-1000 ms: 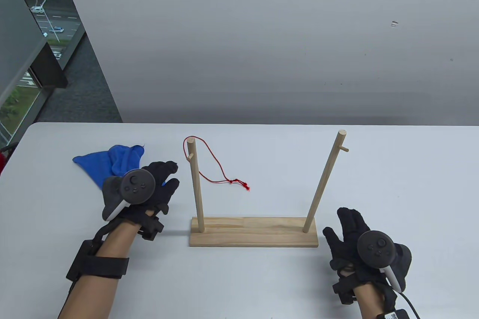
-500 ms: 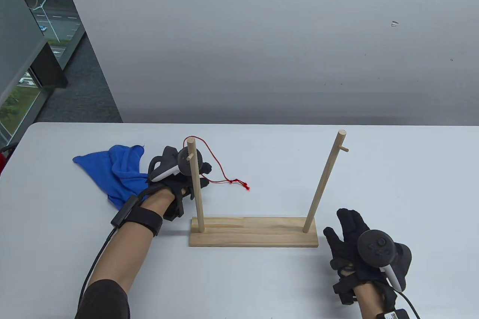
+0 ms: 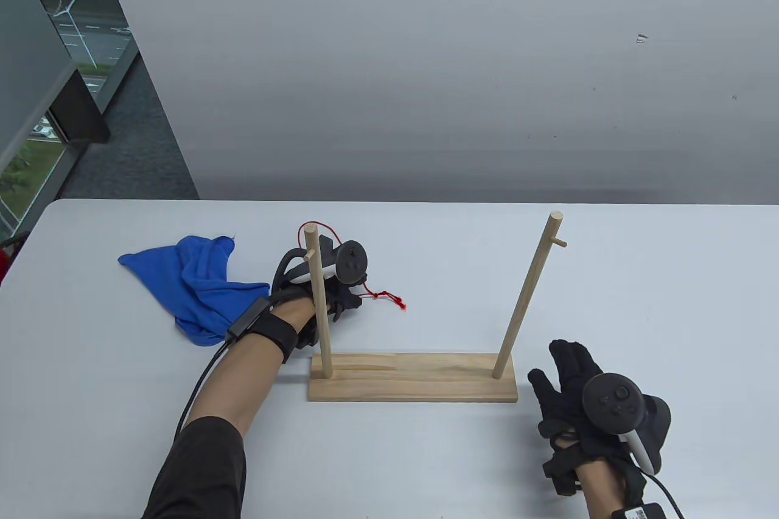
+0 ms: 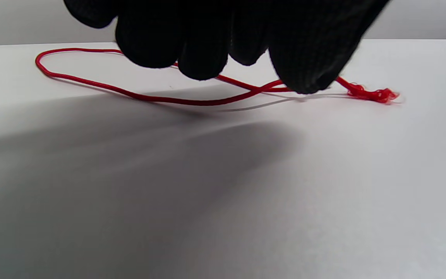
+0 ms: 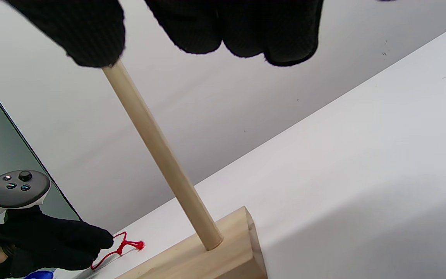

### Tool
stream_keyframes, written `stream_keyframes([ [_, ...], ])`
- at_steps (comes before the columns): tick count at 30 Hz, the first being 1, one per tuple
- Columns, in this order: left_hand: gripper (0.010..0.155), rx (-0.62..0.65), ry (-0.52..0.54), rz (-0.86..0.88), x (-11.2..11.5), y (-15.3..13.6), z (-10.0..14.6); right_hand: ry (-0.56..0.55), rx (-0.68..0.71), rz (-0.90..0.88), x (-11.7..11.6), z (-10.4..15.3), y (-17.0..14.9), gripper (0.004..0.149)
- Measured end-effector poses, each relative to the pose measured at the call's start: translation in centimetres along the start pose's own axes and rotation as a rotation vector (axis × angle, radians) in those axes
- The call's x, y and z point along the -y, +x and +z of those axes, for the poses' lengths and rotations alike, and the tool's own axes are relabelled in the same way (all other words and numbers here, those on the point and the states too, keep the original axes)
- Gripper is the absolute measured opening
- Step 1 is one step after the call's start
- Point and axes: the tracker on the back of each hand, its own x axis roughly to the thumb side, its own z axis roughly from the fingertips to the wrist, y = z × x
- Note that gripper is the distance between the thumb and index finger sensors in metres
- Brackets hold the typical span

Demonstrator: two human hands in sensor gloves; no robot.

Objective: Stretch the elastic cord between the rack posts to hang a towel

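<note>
A wooden rack (image 3: 414,376) stands mid-table with a left post (image 3: 319,300) and a right post (image 3: 526,294). A red elastic cord (image 3: 380,295) is looped at the top of the left post and trails slack onto the table behind the rack. My left hand (image 3: 344,300) reaches behind the left post, down over the cord. In the left wrist view its fingertips (image 4: 203,73) hang right at the cord (image 4: 149,97), thumb and fingers apart. A blue towel (image 3: 195,282) lies crumpled at the left. My right hand (image 3: 551,364) rests flat and empty beside the rack's right end.
The white table (image 3: 639,300) backs onto a grey wall. A window is at the far left. In the right wrist view the right post (image 5: 161,155) rises from the base (image 5: 207,263), with my left hand (image 5: 52,240) and the cord's knotted end (image 5: 126,246) beyond.
My left hand has moved from beside the towel to the right, behind the left post, and down onto the slack cord. The right hand, rack and towel have stayed put.
</note>
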Motion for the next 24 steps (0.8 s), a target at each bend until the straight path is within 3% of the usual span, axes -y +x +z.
stream_keyframes([
  [11,0.053,0.036,0.003,-0.071,0.9,0.9,-1.7,0.002,-0.013,0.007,0.1,0.0,-0.1,0.070],
  [24,0.043,0.084,0.012,-0.114,1.4,1.4,-1.2,0.007,-0.019,0.013,0.1,-0.1,-0.1,0.070],
])
